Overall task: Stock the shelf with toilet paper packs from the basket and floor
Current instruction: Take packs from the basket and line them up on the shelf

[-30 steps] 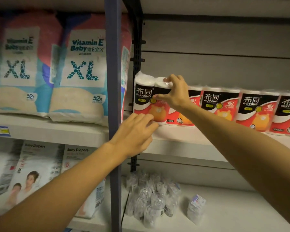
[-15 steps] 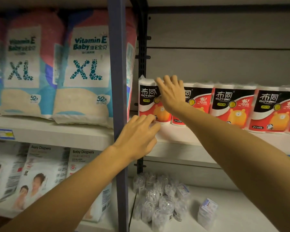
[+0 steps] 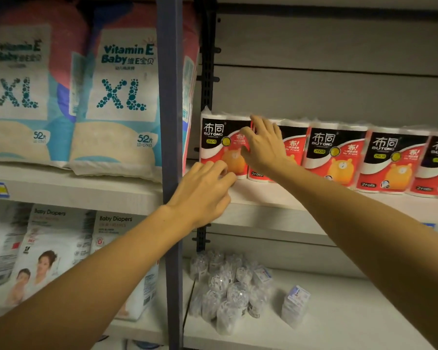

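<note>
The leftmost toilet paper pack (image 3: 221, 145) stood upright at the left end of a row on the middle shelf (image 3: 276, 198), touching the second pack (image 3: 292, 147) at its three o'clock. Three more packs (image 3: 390, 160) continued the row toward three o'clock. The right hand (image 3: 262, 145) lay flat across the fronts of the first two packs, fingers straight and spread, gripping nothing. The left hand (image 3: 204, 190), at seven o'clock from it, touched the leftmost pack's lower front with loosely bent fingertips, holding nothing. At nine o'clock, past the blue upright post (image 3: 170, 97), stood XL diaper bags (image 3: 122, 97). At six o'clock, small wrapped items (image 3: 225, 291) lay on the lower shelf (image 3: 339, 324).
</note>
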The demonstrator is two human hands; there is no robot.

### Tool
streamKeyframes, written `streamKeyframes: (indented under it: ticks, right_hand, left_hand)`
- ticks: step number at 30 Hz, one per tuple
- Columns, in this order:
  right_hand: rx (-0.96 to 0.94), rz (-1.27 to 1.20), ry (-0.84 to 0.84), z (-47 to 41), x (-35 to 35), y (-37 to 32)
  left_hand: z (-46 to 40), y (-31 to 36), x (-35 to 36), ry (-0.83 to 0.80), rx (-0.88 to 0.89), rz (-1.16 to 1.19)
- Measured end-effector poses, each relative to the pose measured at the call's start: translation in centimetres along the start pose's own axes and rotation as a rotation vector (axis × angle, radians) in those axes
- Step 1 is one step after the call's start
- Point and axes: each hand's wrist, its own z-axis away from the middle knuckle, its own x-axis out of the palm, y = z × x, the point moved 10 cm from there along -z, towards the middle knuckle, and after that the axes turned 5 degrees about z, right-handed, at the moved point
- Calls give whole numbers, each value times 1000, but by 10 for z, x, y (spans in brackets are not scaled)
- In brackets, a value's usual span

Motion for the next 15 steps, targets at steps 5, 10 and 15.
streamKeyframes:
  ticks: [5,10,15]
  right_hand:
    - [30,-87,215,60,-39,25]
    - [-46,-96,207,126,-68,47]
    - [5,-77,177,168,-101,111]
  left_hand:
    - [-7,28,17,5,-24,54]
    - [-18,86,37,42,-27,165]
    - [-45,151,42,50,35,192]
